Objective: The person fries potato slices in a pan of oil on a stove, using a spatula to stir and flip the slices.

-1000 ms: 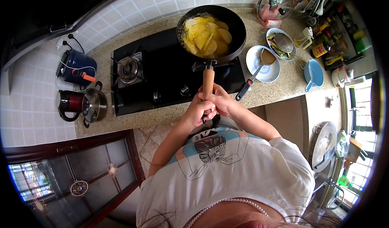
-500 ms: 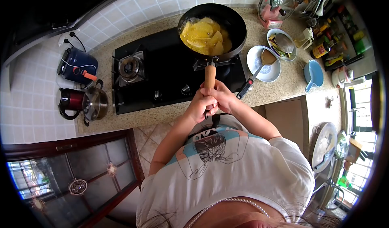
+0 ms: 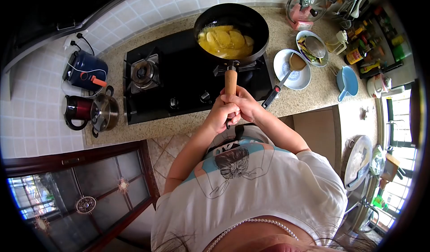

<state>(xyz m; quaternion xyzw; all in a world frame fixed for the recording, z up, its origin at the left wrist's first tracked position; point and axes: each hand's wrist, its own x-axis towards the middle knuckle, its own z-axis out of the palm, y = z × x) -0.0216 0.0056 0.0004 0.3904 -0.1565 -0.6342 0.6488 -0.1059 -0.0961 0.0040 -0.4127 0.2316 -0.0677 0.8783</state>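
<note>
My left hand (image 3: pixel 221 114) and my right hand (image 3: pixel 244 103) are both closed around the wooden handle (image 3: pixel 230 82) of a black wok (image 3: pixel 257 28), fingers overlapping near the handle's end. The wok is over the right burner of the black gas stove (image 3: pixel 179 72). Yellow, flat, slice-like pieces (image 3: pixel 226 41) lie bunched in the near part of the wok, glossy with liquid. Just right of my hands, a spatula (image 3: pixel 280 86) rests across a white plate (image 3: pixel 292 79), its handle over the stove's edge.
Behind that plate stands a bowl of food (image 3: pixel 309 54) with a ladle-like round piece on it. A blue strainer-shaped cup (image 3: pixel 347 81) and several bottles are at the right. A lidded pot (image 3: pixel 105 113), a dark red kettle (image 3: pixel 77 113) and a navy appliance (image 3: pixel 87 72) stand left.
The wok has shifted slightly left, and the yellow pieces have slid together toward its near side. Both hands keep their grip on the handle.
</note>
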